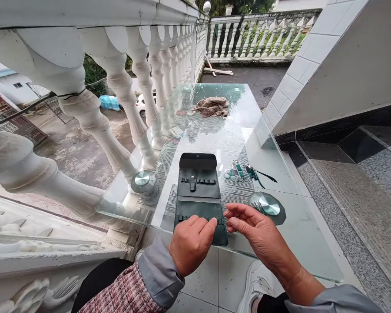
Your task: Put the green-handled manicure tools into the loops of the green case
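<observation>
A dark green manicure case (199, 191) lies unfolded on the glass table, with rows of elastic loops and a small snap strap inside. My left hand (193, 241) is closed over the near panel of the case, its thumb by the lower row of loops. My right hand (259, 230) pinches a thin manicure tool (228, 214) at the right end of that row; its tip is too small to make out. Beyond the right hand lie small scissors (231, 174), nail clippers (238, 168) and tweezers (265, 176). More slim tools (257, 204) lie partly behind the right hand.
The glass table (289, 243) rests on round metal-capped supports, one at left (145, 180). A crumpled brown cloth (211, 107) and a small card (176, 132) lie farther back. A white balustrade (117, 82) borders the left side; stone steps (345, 191) rise at right.
</observation>
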Demonstrator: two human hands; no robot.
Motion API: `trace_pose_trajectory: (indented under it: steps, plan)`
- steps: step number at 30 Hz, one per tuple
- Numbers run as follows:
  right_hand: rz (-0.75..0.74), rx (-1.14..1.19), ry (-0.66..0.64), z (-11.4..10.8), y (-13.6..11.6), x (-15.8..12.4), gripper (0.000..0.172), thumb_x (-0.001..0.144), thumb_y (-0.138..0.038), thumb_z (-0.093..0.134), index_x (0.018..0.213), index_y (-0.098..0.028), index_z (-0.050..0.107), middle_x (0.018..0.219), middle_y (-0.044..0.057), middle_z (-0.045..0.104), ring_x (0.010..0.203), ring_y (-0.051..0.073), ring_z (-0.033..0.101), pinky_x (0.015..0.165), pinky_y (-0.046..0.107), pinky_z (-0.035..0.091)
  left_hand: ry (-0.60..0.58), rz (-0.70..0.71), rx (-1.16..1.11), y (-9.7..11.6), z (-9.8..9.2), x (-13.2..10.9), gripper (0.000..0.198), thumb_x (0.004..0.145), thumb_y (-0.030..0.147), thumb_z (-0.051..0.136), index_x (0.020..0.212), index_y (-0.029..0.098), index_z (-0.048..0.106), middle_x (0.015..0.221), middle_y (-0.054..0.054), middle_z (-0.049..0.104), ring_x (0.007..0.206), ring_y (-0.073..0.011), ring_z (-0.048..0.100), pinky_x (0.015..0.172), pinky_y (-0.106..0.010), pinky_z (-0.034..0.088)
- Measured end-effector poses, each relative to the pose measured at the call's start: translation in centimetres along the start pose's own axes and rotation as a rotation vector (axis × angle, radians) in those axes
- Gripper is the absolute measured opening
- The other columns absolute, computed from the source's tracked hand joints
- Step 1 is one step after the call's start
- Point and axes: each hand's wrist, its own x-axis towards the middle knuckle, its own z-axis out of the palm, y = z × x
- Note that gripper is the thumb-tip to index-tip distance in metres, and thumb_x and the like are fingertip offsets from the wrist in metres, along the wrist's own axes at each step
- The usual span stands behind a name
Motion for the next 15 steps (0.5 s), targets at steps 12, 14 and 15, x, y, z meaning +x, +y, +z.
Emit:
trace_pose_trajectory:
  steps: [12,14,15]
  plan:
    - [-0.197,0.107,0.281,0.6,-1.3,2.6,0.038,0.068,-0.041,0.072,0.098,-0.022,0.059,0.080,0.000,0.063,0.062,0.009,0.055,0.056,0.022,0.050,-0.097,0.295,0.102,0.6,-0.3,-0.7,0.029,0.089,0.013,0.043,0.116,0.005,0.050,0.065,-0.001,0.054,0.054,-0.0127,0.051,0.047,-0.026,0.038]
    - [-0.219,0.030,0.295,1.3,-1.2,3.3,0.041,0.067,-0.042,0.073,0.099,-0.022,0.058,0.075,-0.001,0.062,0.061,0.010,0.055,0.054,0.023,0.049,-0.087,0.363,0.132,0.8,0.0,-1.2,0.022,0.088,0.014,0.043,0.105,0.006,0.055,0.080,-0.009,0.061,0.067,-0.0157,0.059,0.055,-0.028,0.045]
    - [-0.220,-0.009,0.271,1.8,-1.1,3.6,0.041,0.067,-0.042,0.072,0.099,-0.021,0.058,0.073,-0.001,0.061,0.060,0.010,0.055,0.053,0.023,0.049,-0.078,0.380,0.142,0.8,0.2,-1.4,0.021,0.088,0.014,0.044,0.102,0.006,0.056,0.085,-0.011,0.063,0.074,-0.0176,0.061,0.060,-0.030,0.047]
